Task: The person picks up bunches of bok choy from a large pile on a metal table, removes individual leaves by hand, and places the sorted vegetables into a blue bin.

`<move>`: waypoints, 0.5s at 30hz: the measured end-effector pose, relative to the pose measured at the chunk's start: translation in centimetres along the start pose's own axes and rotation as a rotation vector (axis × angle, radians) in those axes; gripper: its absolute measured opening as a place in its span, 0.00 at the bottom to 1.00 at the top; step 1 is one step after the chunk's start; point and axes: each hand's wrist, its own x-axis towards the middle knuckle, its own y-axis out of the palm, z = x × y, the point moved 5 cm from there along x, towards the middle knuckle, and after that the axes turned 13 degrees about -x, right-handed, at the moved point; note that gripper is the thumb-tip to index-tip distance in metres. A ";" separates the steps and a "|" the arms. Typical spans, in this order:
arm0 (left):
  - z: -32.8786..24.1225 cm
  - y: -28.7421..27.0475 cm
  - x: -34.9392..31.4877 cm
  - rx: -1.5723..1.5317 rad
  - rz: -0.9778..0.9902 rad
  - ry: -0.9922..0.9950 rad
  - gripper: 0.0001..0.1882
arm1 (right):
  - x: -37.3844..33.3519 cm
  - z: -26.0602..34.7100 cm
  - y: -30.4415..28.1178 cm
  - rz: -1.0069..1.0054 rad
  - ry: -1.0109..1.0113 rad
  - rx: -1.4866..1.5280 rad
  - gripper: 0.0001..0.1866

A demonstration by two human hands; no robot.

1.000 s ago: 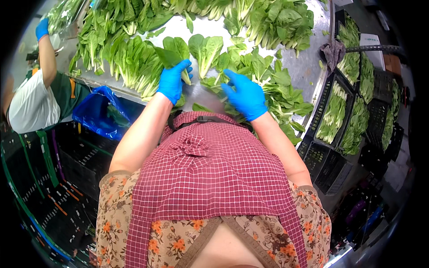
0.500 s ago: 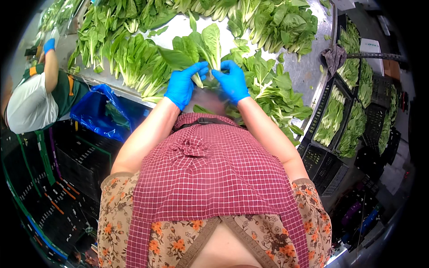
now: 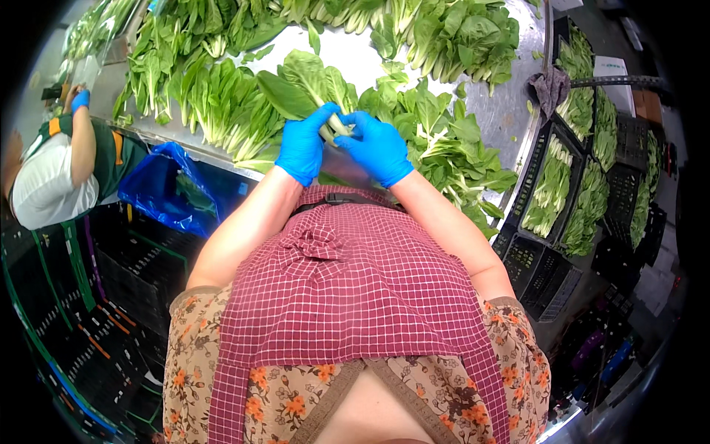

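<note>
In front of my apron I hold a small bunch of leafy greens [image 3: 305, 72], its broad leaves pointing away from me and its pale stems toward me. My left hand [image 3: 303, 148], in a blue glove, is closed around the stems. The gloved right hand [image 3: 379, 150] is closed at the stem ends, its fingertips meeting them beside my left fingers. Part of the stems is hidden by the gloves. A loose pile of greens [image 3: 455, 137] spreads just right of my right hand. Left of my hands lies a row of greens [image 3: 222, 111], stems toward me.
More greens [image 3: 466, 48] line the back of the metal table [image 3: 488, 111]. A blue bag [image 3: 166, 189] hangs at the table's left front edge. Black crates [image 3: 547, 189] of greens stand right, near a grey cloth [image 3: 549, 89]. At left a co-worker [image 3: 55, 177] wears a blue glove.
My right hand has moved left, bringing a leafy stem against those in my left hand. The leaves are now together in one bunch. The co-worker's gloved hand has shifted slightly nearer.
</note>
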 end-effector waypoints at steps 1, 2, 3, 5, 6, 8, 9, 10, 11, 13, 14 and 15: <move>-0.1 -0.3 0.0 -0.031 -0.023 0.010 0.12 | 0.1 -0.2 0.2 0.032 -0.039 -0.069 0.13; -0.5 -0.5 0.1 -0.054 -0.031 0.023 0.12 | 0.0 -0.4 0.5 0.064 -0.079 -0.138 0.13; -1.1 -0.6 0.5 -0.077 -0.039 0.037 0.12 | -0.2 -0.7 0.6 0.071 -0.075 -0.149 0.14; -2.3 -0.9 1.0 -0.116 -0.037 0.063 0.13 | -0.7 -1.1 0.9 0.090 -0.070 -0.171 0.15; -2.5 -1.1 1.1 -0.122 -0.020 0.021 0.13 | -0.6 -1.3 1.1 0.135 -0.055 -0.206 0.15; -2.8 -1.3 1.1 -0.134 0.019 -0.067 0.13 | 0.1 -1.9 1.3 0.220 -0.020 -0.278 0.15; -2.7 -1.6 1.1 -0.136 0.015 -0.079 0.12 | 0.6 -2.0 1.2 0.192 0.042 -0.274 0.16; -2.5 -1.8 1.1 -0.138 0.011 -0.093 0.12 | 1.2 -1.9 1.0 0.163 0.105 -0.269 0.16; -2.2 -2.1 1.1 -0.139 0.008 -0.107 0.12 | 1.9 -1.9 0.9 0.134 0.168 -0.265 0.17; -1.4 -2.5 1.0 -0.116 -0.023 -0.111 0.12 | 3.1 -2.8 1.8 0.162 0.226 -0.414 0.17; -1.1 -2.6 1.0 -0.102 -0.038 -0.112 0.12 | 3.7 -3.4 2.4 0.175 0.255 -0.486 0.18; -0.8 -2.7 1.0 -0.096 -0.041 -0.102 0.12 | 4.2 -4.2 2.9 0.168 0.292 -0.452 0.19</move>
